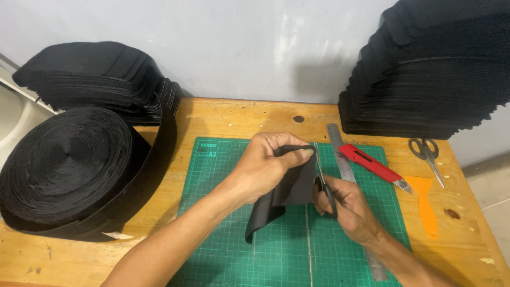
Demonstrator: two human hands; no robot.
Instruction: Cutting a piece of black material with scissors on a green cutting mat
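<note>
Black fabric piece (289, 194) hangs above the middle of the green cutting mat (223, 223), its long axis running from the far right, where it is pinched, down toward the near left, where its loose lower end curls just over the mat. The left hand (265, 165) is closed on the upper edge of the fabric, thumb and fingers clamped around it. The right hand (348, 204) grips a pair of scissors (323, 183) with dark handles; the blades point away toward the far side along the fabric's right edge, though whether they are biting the cloth is hard to tell from here.

A steel ruler (345, 165) lies on the mat just right of the hands, running near to far. Beside it lie a red utility knife (374, 166), an orange scraper (425, 204) and a second pair of scissors (427, 157). A large black roll (69, 165) sits at the left of the wooden table (239, 114), with stacks of black pieces (430, 74) at the far right.
</note>
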